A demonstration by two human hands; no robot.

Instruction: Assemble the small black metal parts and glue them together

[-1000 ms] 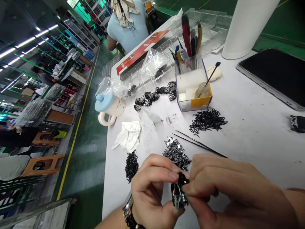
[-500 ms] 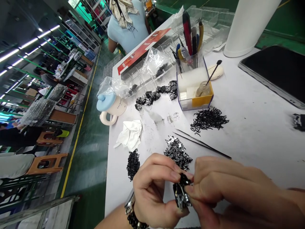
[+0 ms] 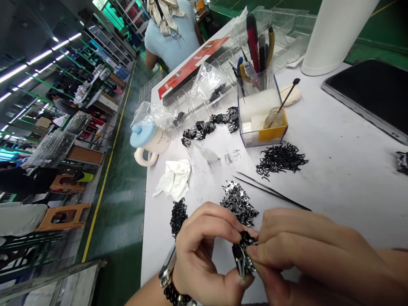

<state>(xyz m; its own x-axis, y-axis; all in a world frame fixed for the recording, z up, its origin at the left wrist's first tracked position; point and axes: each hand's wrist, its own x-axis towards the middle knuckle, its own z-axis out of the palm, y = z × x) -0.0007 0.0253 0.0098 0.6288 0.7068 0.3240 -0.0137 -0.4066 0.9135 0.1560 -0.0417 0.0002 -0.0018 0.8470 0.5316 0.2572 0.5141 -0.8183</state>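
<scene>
Between my hands, low in the view, is a small black-and-silver assembled part (image 3: 242, 255). My left hand (image 3: 207, 250) grips it between forefinger and thumb, one above and one below. The fingertips of my right hand (image 3: 296, 250) pinch at the part's right side; whether they hold a separate small piece is hidden. Just beyond my fingers lies a pile of small silver-and-black metal pieces (image 3: 239, 204). Left of my left hand is a heap of small black pieces (image 3: 178, 217). Black tweezers (image 3: 274, 192) rest on the table above my right hand.
Another pile of curved black pieces (image 3: 282, 159) lies in front of a clear organizer box (image 3: 263, 136) with tools. Several finished-looking black parts (image 3: 199, 129) form a row. A mug (image 3: 151, 142), a crumpled white cloth (image 3: 174, 179) and a dark-screened device (image 3: 369, 97) stand around the white table (image 3: 331, 187).
Both hands stay closed around the black-and-silver part, with barely any finger movement. The whole view has shifted very slightly.
</scene>
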